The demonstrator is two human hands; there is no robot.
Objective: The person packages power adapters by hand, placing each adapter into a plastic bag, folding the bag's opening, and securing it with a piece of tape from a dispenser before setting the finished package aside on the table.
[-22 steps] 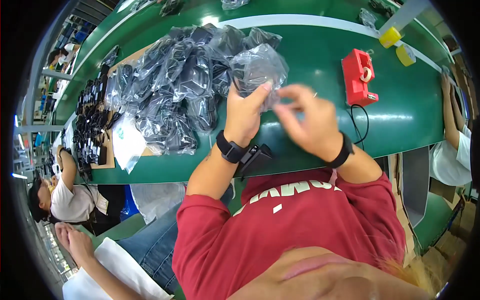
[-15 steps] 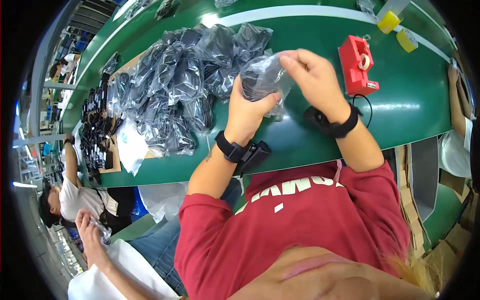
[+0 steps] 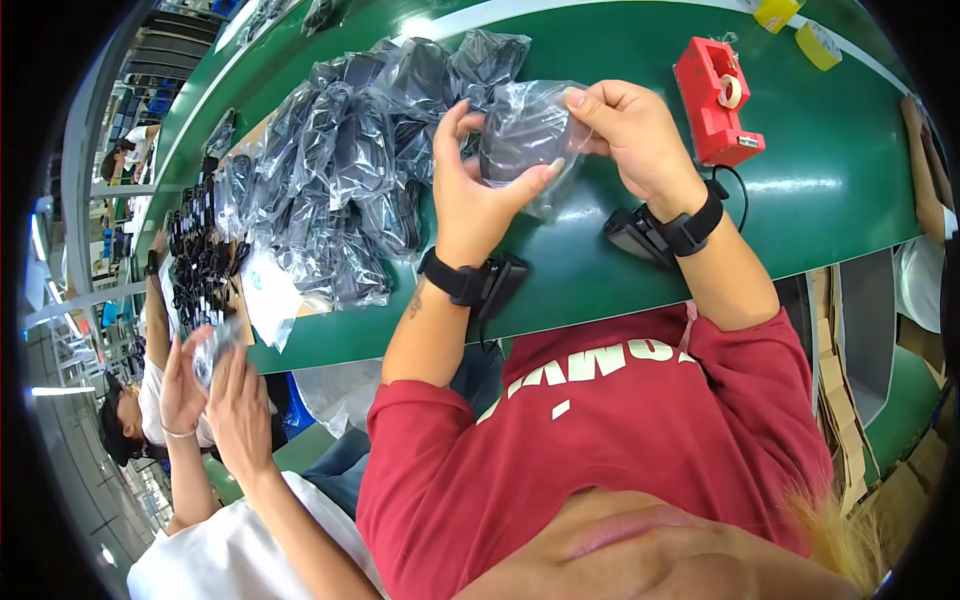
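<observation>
— What's lying on that green table (image 3: 600, 290)?

— To the person's left, a big heap of clear plastic bags (image 3: 345, 190), each one holding something dark and crinkling in the light. Past it, a flat tray of black parts (image 3: 200, 260) is sitting near the table's edge, with a white sheet (image 3: 268, 300) beside it.

— And on the other side?

— A red tape dispenser (image 3: 712, 100) is standing just beyond the right wrist, and two yellow tape rolls (image 3: 800, 25) are lying farther back.

— What's being handled?

— One small clear bag (image 3: 525, 145) with a dark item inside, glossy and wrinkled. It's being held up just above the table, right beside the heap, between both hands.

— How are the hands gripping it?

— The left hand (image 3: 475, 190) is cupping it from below, thumb pressing its front. The right hand (image 3: 630, 130) is closing over its top edge, fingers curled and pinching the plastic. Both wrists are wearing black bands.

— Anyone else nearby?

— A neighbour's hands (image 3: 215, 385) on the left are holding another small bag.
</observation>
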